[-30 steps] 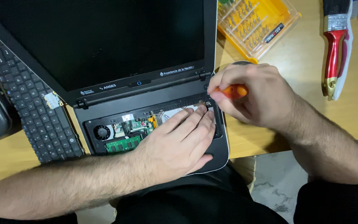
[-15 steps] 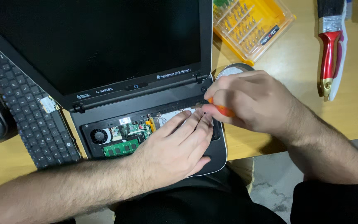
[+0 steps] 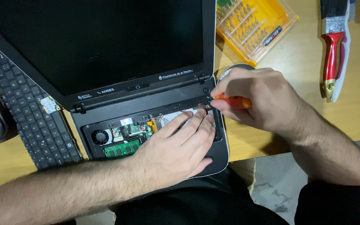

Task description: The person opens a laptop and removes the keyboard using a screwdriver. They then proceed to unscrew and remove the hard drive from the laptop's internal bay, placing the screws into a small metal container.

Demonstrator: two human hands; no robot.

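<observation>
A small black laptop (image 3: 105,54) is stood open at the near edge of the wooden desk (image 3: 305,83), its front edge overhanging toward the person's lap. Its keyboard has been taken out, so that the inside of the base is laid bare: a round fan (image 3: 100,136) at the left, a green memory board (image 3: 122,148) beside it, and small orange and silver parts next to these. The removed keyboard (image 3: 26,112) is laid on the desk just left of the laptop, running toward the near left edge.

The left hand (image 3: 176,148) is laid flat, palm down, on the right half of the base, with its fingers stretched out and held together, the tips reaching the strip below the hinge; nothing is gripped by it. The right hand (image 3: 257,98) is closed around a screwdriver with an orange handle (image 3: 234,101), pinched between thumb and fingers, and the tip is pressed at the right rear corner of the base, just beside the left fingertips.

Behind the right hand, partly hidden by it, a round shallow dish (image 3: 230,68) is seen. Toward the far edge a yellow case of screwdriver bits (image 3: 255,25) is lying open, and a paintbrush with a red handle (image 3: 333,50) is laid well to the right, near the far right corner.
</observation>
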